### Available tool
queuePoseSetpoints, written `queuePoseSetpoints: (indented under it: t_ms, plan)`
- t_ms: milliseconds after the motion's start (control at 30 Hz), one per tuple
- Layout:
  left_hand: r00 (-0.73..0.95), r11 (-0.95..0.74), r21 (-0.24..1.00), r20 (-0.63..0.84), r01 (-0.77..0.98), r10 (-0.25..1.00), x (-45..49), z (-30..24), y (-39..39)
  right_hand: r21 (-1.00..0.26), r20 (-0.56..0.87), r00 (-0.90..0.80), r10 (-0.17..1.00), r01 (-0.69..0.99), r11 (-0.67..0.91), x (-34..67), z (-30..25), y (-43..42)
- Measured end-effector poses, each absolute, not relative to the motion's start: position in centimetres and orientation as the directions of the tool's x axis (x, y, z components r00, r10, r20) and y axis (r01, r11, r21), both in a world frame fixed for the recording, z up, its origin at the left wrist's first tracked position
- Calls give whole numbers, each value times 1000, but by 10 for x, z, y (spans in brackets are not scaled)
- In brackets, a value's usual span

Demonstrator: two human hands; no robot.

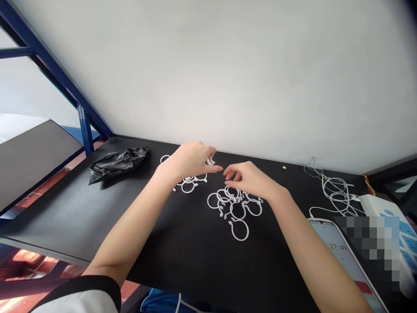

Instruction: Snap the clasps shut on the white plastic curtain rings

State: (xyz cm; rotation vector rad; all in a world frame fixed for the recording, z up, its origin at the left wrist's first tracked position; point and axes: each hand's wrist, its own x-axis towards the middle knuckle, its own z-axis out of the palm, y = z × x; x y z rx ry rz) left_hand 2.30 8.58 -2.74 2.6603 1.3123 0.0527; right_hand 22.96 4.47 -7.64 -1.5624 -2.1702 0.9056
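Over the black tabletop point(189, 243), my left hand point(192, 158) is closed around white plastic pieces point(210, 161) that look like shower curtain rings; most of them are hidden by the fingers. Beneath and behind this hand lies a loose group of white curtain rings point(188, 187). My right hand point(249, 177) hovers at the back of a second pile of white curtain rings point(239, 211), its fingers curved and apart from the thumb, with nothing visible in them. The fingertips of both hands face each other across a small gap. One ring point(240, 229) rests at the pile's near side.
A crumpled black plastic bag point(119, 164) lies at the left. On the right are a phone point(342, 256), a tangled white cable point(335, 191) and a white power strip point(387, 213). The wall point(228, 78) borders the back, and a blue metal frame point(58, 69) rises at the left.
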Motion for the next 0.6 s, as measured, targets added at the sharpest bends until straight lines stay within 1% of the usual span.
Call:
queuePoseSetpoints:
  t_ms: [33, 100, 233, 333, 467, 600]
  plan:
    - [584, -565, 157, -119, 810, 803, 24, -31, 89, -641, -125, -372, 920, 737, 211, 226, -79, 44]
    - [545, -524, 149, -216, 839, 810, 24, -38, 95, -632, -142, -404, 904, 740, 232, 217, -82, 40]
    - [463, -449, 125, -350, 885, 814, 23, -46, 101, -597, -162, -454, 876, 752, 280, 201, -90, 35]
    - [421, -418, 110, -442, 902, 792, 21, -48, 104, -561, -156, -471, 868, 766, 314, 194, -101, 36]
    - [404, -410, 107, -508, 906, 761, 20, -50, 107, -546, -144, -480, 865, 768, 335, 192, -111, 38]
    - [397, -401, 113, -528, 909, 751, 20, -54, 110, -602, -124, -497, 859, 725, 333, 193, -111, 38]
